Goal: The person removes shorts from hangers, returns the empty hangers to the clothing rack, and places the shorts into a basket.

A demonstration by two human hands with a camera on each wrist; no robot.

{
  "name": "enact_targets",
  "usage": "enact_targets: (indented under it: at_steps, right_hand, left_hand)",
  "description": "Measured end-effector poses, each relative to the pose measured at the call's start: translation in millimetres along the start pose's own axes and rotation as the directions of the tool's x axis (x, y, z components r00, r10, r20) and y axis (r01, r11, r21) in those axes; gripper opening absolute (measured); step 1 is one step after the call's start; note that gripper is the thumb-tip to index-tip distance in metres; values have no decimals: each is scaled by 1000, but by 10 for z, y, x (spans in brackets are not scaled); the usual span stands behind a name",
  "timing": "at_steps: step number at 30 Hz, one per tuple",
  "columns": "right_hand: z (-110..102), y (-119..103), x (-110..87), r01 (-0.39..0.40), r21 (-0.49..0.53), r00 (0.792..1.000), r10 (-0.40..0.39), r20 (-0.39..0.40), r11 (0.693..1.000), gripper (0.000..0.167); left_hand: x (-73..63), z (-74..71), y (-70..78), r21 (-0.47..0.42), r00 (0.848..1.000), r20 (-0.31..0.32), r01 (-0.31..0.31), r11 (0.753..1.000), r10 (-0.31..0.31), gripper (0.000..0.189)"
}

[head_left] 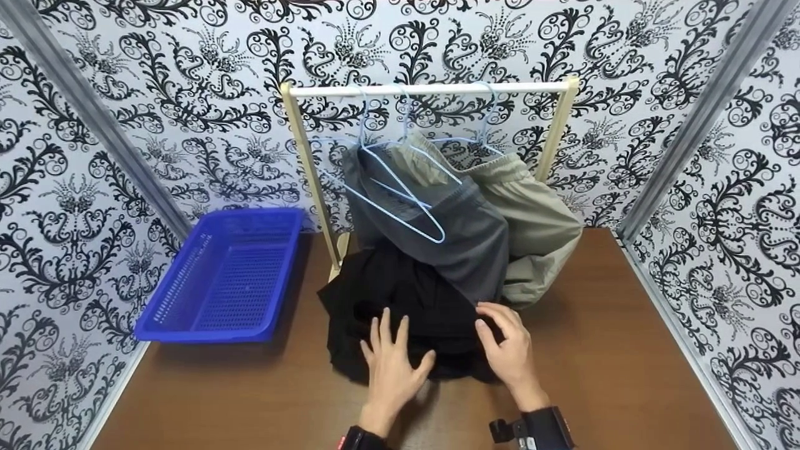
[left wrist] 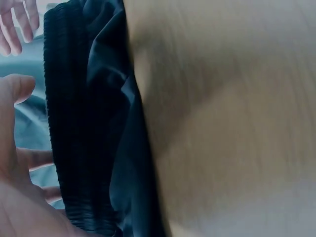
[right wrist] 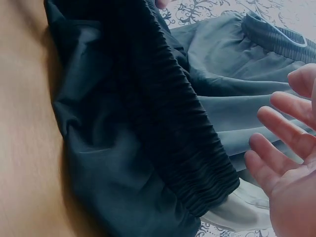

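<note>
Black bottoms (head_left: 400,281) with a gathered elastic waistband (right wrist: 173,108) lie bunched on the table below the rack. My left hand (head_left: 390,372) is over their near part, fingers spread and pointing away from me; in the left wrist view its fingers reach to the waistband's edge. At the right side of the black cloth is my right hand (head_left: 511,350), its fingers apart and loosely bent, with nothing held in the right wrist view. Above them, grey bottoms (head_left: 469,231) hang at a slant from a light blue hanger (head_left: 400,212), part of which sticks out in front.
Beige bottoms (head_left: 544,219) hang at the right of a small rack with a white rail (head_left: 431,90) and wooden posts (head_left: 310,181). A blue plastic basket (head_left: 275,334) stands at the left on the brown table (head_left: 625,350). Patterned walls enclose the back and sides.
</note>
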State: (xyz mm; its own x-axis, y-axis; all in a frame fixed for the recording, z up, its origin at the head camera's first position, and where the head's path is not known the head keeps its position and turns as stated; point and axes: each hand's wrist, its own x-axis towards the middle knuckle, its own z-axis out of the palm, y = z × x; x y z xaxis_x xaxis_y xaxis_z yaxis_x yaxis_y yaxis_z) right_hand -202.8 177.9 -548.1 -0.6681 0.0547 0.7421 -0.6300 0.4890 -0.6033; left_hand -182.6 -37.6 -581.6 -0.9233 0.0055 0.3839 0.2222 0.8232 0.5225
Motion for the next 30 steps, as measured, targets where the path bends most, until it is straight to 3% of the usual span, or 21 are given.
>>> enact_targets:
  at_steps: [16,21,30]
  right_hand:
    - [76,-24,-126,-11,-100,997,18,69,995,26]
    - [126,-27,-158,17,-129,996,-6,87,992,27]
    - [174,-42,-172,35,-138,994,-20,105,990,29]
  left_hand:
    - [107,163,-37,61,995,31,-100,993,99,94]
    - [179,190,-56,72,993,71,-94,993,89,101]
    - [344,224,-3,181,989,148,-52,982,25,116]
